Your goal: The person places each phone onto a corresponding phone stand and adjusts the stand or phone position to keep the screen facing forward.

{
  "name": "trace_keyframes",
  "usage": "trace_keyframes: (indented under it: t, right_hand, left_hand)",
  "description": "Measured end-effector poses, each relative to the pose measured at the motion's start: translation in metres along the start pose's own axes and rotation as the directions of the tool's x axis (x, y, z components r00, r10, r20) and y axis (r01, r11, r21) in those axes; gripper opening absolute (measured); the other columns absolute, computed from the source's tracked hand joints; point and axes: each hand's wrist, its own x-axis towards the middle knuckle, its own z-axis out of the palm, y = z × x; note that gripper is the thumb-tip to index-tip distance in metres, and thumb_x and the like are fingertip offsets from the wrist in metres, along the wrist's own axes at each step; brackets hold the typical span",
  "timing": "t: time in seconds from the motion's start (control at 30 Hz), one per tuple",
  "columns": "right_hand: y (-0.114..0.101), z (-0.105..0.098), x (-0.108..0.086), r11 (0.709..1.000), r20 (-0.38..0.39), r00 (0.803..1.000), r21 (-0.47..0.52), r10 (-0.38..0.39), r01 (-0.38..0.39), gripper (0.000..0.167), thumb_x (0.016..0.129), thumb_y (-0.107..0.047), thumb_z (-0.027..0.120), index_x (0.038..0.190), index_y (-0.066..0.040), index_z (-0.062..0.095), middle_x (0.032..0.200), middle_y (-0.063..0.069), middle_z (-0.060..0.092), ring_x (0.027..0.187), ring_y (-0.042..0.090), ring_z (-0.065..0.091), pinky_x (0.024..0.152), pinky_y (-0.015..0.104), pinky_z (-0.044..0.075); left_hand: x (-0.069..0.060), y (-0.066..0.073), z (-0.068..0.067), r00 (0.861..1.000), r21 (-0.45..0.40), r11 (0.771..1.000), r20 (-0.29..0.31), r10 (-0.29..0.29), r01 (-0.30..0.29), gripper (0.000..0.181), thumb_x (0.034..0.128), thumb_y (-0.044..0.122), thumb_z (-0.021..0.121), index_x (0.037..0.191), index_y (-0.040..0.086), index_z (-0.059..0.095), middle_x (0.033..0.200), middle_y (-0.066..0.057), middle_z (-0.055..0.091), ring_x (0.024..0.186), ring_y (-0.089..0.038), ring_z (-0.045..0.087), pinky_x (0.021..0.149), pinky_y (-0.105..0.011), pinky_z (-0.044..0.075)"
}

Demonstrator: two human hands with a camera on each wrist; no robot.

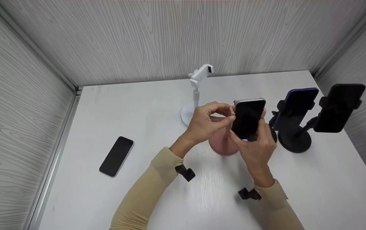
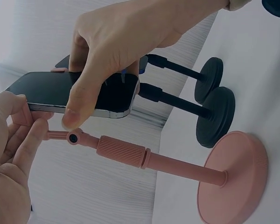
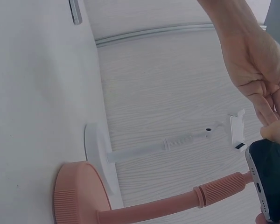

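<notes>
My right hand [image 1: 260, 145] grips a smartphone [image 1: 248, 118] with a dark screen and silver edge, thumb on one side and fingers on the other. The phone is at the clamp of a pink phone stand [image 2: 175, 168]. My left hand [image 1: 203, 123] pinches one pink jaw of that clamp beside the phone's edge; in the left wrist view its fingertips [image 2: 37, 128] are around that piece. Most of the clamp is hidden behind the phone. The stand's round base [image 1: 223, 148] rests on the table, its post upright.
Behind my left hand stands a white phone stand [image 1: 187, 114] with no phone in its clamp. Two black stands [image 1: 294, 140] on the right hold a purple-edged phone [image 1: 298, 103] and a black phone [image 1: 339, 108]. Another phone [image 1: 116, 156] lies on the white table [image 1: 132, 111] at left.
</notes>
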Motion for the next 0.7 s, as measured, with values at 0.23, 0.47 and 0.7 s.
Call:
trace_keyframes:
  t: [0.23,0.47,0.7]
  right_hand:
    - [0.0007,0.0004,0.0009,1.0,-0.019,1.0,-0.024,0.004,-0.004,0.091,0.068,-0.027,0.098,0.14,0.012,0.059,0.092,0.028,0.07,0.078,0.037,0.067,0.073,0.052,0.06]
    - [0.0045,-0.0002,0.0008,0.999,-0.013,1.0,-0.045,0.006,-0.006,0.082,0.069,-0.026,0.096,0.132,0.013,0.062,0.092,0.03,0.068,0.079,0.039,0.067,0.075,0.056,0.062]
    - [0.0059,-0.0003,0.0014,0.999,-0.011,1.0,-0.051,0.014,-0.014,0.084,0.067,-0.025,0.099,0.133,0.013,0.062,0.091,0.03,0.066,0.078,0.039,0.067,0.073,0.056,0.062]
  left_hand:
    - [0.0045,0.0024,0.0,1.0,0.016,1.0,0.03,-0.009,0.008,0.031,0.0947,0.004,0.077,0.122,-0.009,0.071,0.116,-0.024,0.074,0.108,-0.03,0.076,0.09,-0.029,0.065]
    - [0.0068,0.0007,0.0025,1.0,0.03,0.999,0.026,-0.018,0.017,0.03,0.0947,0.005,0.077,0.122,-0.007,0.072,0.117,-0.022,0.075,0.108,-0.029,0.076,0.089,-0.028,0.065]
    - [0.0085,-0.0001,0.0042,0.999,0.004,0.999,0.019,-0.033,0.033,0.031,0.0945,0.005,0.078,0.122,-0.007,0.072,0.117,-0.023,0.075,0.108,-0.028,0.076,0.09,-0.03,0.066]
